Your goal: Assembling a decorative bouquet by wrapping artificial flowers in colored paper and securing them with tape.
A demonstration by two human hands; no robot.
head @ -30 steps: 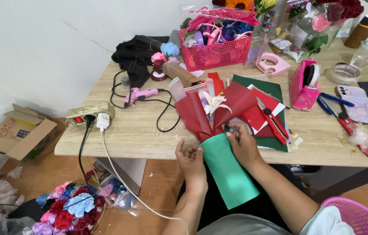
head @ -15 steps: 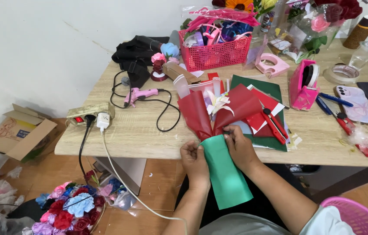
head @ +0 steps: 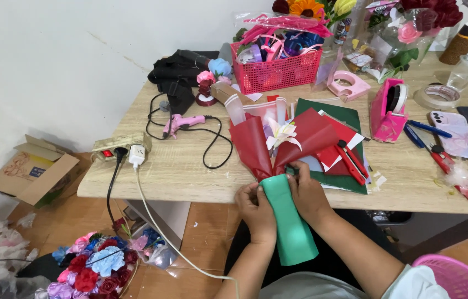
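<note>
- The left hand (head: 257, 207) curls around the left side of the green paper roll (head: 289, 221), fingers closed on it at the near edge of the table (head: 178, 171).
- The right hand (head: 307, 191) wraps over the top right of the same roll, thumb and fingers pressing the green sheet in against the bouquet stem.
- The green roll sits upright-tilted between both hands, its lower end hanging off the table edge toward the person's lap; its top meets the base of the red wrap (head: 278, 144).
- The red wrap fans out far of the hands and holds a white lily (head: 281, 134) in its middle.
- Just right of the wrap lie red scissors (head: 350, 160) on a dark green sheet (head: 328, 111); a pink glue gun (head: 181, 123) lies to the left, its cable looping near the wrap.
- Risk, as I judge it: if either grip loosens, the green sheet could spring open and unroll, since nothing visible fastens it.
- Squeezing too hard could crease the red paper or crush the lily.
- A sideways sweep of the right forearm could catch the scissors.
</note>
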